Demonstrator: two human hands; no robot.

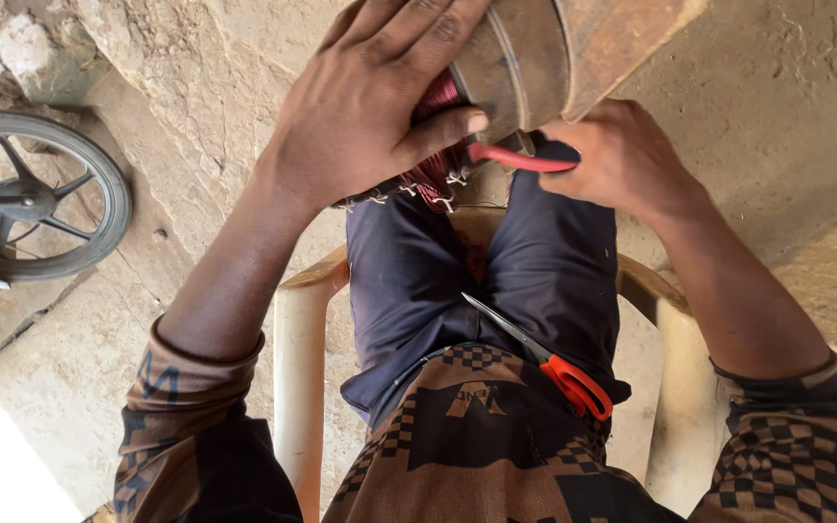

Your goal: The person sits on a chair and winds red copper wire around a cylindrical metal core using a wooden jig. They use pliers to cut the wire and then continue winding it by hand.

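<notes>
A round, rusty metal motor housing (544,53) sits at the top of the view, held above the person's knees; reddish copper wire windings (435,174) spill from its open face, with small white-tipped ends fringing the lower edge; there is one housing and one bundle of windings. The left hand (370,107) lies spread over the housing's near side, fingers pointing up across the metal and the thumb pressed along the rim, so the hand clasps the housing. The right hand (622,160) is curled shut around a red-handled tool (520,160), whose tip points left into the windings just under the left thumb; the wrist bends inward, forearm running down to a patterned brown sleeve. One pair of orange-handled scissors (544,358) rests closed on the lap, blades pointing up-left across dark trousers. The person sits on a pale plastic chair (297,387), its armrests on either side of the thighs. One spoked wheel (31,194) lies on the concrete floor at the left edge.
</notes>
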